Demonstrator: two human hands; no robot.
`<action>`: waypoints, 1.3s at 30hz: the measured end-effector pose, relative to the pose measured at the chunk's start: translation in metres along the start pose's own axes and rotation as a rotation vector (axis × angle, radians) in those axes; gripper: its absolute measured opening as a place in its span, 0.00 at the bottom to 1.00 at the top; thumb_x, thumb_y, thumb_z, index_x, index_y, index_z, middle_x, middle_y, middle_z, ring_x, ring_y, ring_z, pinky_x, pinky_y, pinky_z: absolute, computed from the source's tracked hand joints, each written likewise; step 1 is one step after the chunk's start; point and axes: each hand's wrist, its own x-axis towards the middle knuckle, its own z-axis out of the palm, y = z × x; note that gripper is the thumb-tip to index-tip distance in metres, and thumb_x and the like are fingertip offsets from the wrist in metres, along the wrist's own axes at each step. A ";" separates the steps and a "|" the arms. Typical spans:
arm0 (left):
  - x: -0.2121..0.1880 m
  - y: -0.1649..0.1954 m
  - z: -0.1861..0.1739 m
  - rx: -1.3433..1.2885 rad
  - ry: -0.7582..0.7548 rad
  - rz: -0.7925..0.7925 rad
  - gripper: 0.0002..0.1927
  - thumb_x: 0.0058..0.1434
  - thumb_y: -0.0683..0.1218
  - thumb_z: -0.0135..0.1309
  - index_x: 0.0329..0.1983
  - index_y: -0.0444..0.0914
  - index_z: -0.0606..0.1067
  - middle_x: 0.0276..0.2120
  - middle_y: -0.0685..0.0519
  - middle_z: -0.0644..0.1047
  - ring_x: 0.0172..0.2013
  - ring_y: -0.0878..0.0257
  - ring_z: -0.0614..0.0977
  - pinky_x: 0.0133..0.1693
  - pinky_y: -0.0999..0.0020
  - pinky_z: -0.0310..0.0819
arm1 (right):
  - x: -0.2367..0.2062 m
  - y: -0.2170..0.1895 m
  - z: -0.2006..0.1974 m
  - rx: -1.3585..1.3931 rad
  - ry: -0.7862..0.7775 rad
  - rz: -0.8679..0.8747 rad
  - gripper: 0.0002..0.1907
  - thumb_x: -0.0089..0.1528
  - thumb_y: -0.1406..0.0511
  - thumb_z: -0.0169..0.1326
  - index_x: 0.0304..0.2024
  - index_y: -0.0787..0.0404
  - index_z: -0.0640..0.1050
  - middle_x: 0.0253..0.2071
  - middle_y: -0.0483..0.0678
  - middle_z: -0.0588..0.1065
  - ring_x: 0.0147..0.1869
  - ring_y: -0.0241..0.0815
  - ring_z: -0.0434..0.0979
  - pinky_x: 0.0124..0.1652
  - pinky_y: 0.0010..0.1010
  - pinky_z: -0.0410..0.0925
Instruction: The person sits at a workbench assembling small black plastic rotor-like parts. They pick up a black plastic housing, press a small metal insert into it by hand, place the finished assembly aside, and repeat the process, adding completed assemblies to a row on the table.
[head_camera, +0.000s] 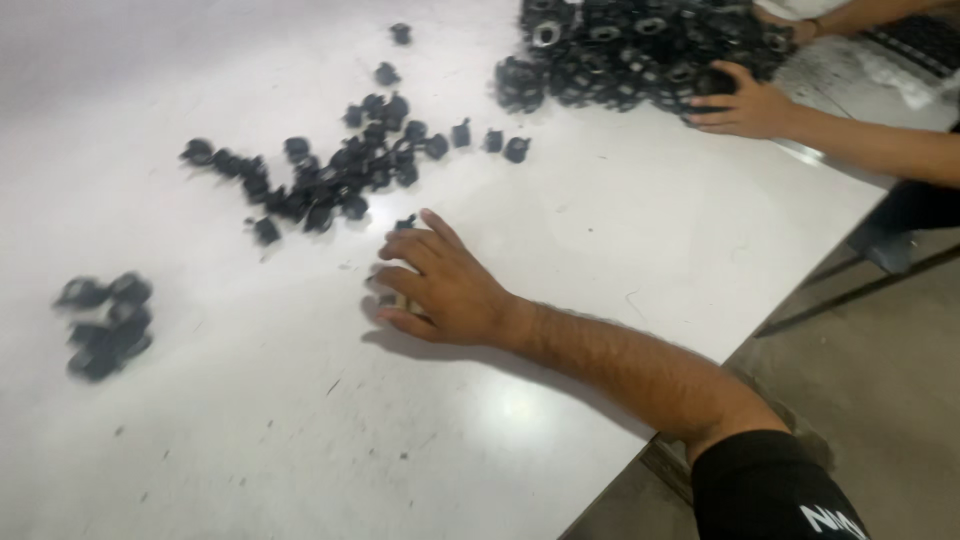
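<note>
Right hand (445, 290) sorting small black plastic clips (330, 180) on the white bench (600, 230).
It curled over something unclear, grip uncertain; clips lay scattered just beyond its fingertips. Left hand unseen.

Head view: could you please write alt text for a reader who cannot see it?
The person's right hand rests palm down on a white table, beside scattered small black parts. At the far edge, another person's hand touches a big pile of black parts.

One white table (600, 240) carries three groups of small black parts (330, 180), too many to count.
</note>
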 end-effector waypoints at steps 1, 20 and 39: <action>0.015 0.022 -0.013 0.024 -0.012 0.018 0.26 0.60 0.59 0.56 0.58 0.44 0.74 0.59 0.50 0.72 0.57 0.55 0.73 0.56 0.55 0.67 | 0.005 0.013 -0.002 -0.012 0.015 0.011 0.19 0.67 0.52 0.57 0.52 0.58 0.77 0.58 0.54 0.71 0.71 0.54 0.66 0.74 0.62 0.49; 0.175 0.228 -0.168 -0.664 0.789 0.768 0.36 0.71 0.65 0.47 0.68 0.32 0.67 0.67 0.36 0.67 0.67 0.43 0.67 0.67 0.48 0.61 | 0.191 0.232 -0.025 0.164 0.016 0.374 0.23 0.71 0.53 0.48 0.61 0.62 0.73 0.63 0.56 0.68 0.68 0.55 0.65 0.65 0.48 0.60; 0.170 0.292 -0.180 -0.883 0.441 1.029 0.44 0.66 0.75 0.35 0.65 0.36 0.72 0.63 0.42 0.75 0.63 0.49 0.74 0.64 0.58 0.64 | 0.224 0.178 0.005 0.528 -0.456 0.401 0.26 0.69 0.48 0.41 0.58 0.54 0.77 0.53 0.50 0.78 0.58 0.46 0.77 0.59 0.39 0.66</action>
